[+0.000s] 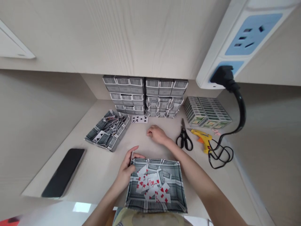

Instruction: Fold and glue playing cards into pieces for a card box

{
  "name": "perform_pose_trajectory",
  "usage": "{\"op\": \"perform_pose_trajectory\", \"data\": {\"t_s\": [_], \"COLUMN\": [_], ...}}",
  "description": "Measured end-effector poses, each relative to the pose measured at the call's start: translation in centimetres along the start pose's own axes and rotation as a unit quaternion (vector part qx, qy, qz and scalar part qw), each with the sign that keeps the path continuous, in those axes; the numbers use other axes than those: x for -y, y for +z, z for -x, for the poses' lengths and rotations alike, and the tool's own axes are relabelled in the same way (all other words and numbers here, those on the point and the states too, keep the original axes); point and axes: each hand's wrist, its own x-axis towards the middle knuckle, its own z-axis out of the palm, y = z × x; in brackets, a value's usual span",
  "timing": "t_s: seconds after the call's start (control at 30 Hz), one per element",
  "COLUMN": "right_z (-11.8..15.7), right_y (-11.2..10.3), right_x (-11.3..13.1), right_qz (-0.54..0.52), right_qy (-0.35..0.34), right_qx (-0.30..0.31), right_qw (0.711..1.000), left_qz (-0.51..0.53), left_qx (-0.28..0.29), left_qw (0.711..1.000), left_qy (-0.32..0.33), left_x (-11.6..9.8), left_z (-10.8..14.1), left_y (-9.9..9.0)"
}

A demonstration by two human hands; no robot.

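Observation:
My left hand point(127, 168) grips the upper left corner of an open box made of folded playing cards point(177, 185), thumb on the inner side and fingers outside. Loose red-suit card pieces point(152, 186) lie inside this box, which sits at the table's front edge against my body. Beyond the box, my right hand point(157, 134) rests low over the tabletop with its fingers curled together; whatever may be in them is hidden. A strip of black-suit card point(139, 119) lies just past it, to the left. Black-handled scissors point(184, 138) are to its right.
Another card box point(119, 138) full of loose cards stands at left, near a black phone point(63, 172). Stacked card boxes point(127, 94) line the back. At right are card decks point(207, 113), a yellow glue gun point(203, 138) with its cord, and a power strip point(235, 59) overhead.

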Motion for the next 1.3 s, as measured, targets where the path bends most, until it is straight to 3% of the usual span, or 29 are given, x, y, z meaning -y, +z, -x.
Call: {"op": "perform_pose_trajectory", "data": {"t_s": [0.17,0.33,0.4,0.63,0.8,0.9,1.17,1.3], "right_z": [0.2,0.9,0.9,0.2,-1.0,-1.6,-1.7,-0.6], "right_y": [-0.8,-0.4,-0.1,-0.3,-1.2,-1.4,-1.6,-1.7], "right_x": [-1.1,-2.1,-2.0,-1.1,-0.9,-1.0,-1.2,-2.1], "right_qz": [-0.074,-0.175,-0.173,-0.088,-0.043,-0.042,-0.038,-0.112], "right_qy": [-0.059,-0.003,-0.003,-0.038,-0.077,-0.092,-0.099,-0.143], "right_qx": [0.035,-0.064,-0.070,-0.027,0.055,0.088,0.104,0.106], "right_qw": [0.995,0.982,0.982,0.995,0.995,0.991,0.989,0.978], "left_qz": [-0.009,0.014,0.024,0.068,0.061,0.062,0.109,0.116], "left_qx": [-0.013,-0.007,-0.003,-0.007,-0.009,-0.007,-0.005,-0.008], "left_qw": [1.000,1.000,1.000,0.998,0.998,0.998,0.994,0.993], "left_qy": [-0.001,-0.003,-0.002,0.006,0.001,0.003,-0.004,-0.008], "left_x": [0.0,0.7,0.9,0.8,0.7,0.8,0.7,0.5], "left_z": [-0.3,-0.7,-0.9,-1.5,-1.7,-1.7,-1.9,-1.9], "left_y": [-0.3,-0.7,-0.7,-0.6,-0.5,-0.5,-0.5,-0.5]}}
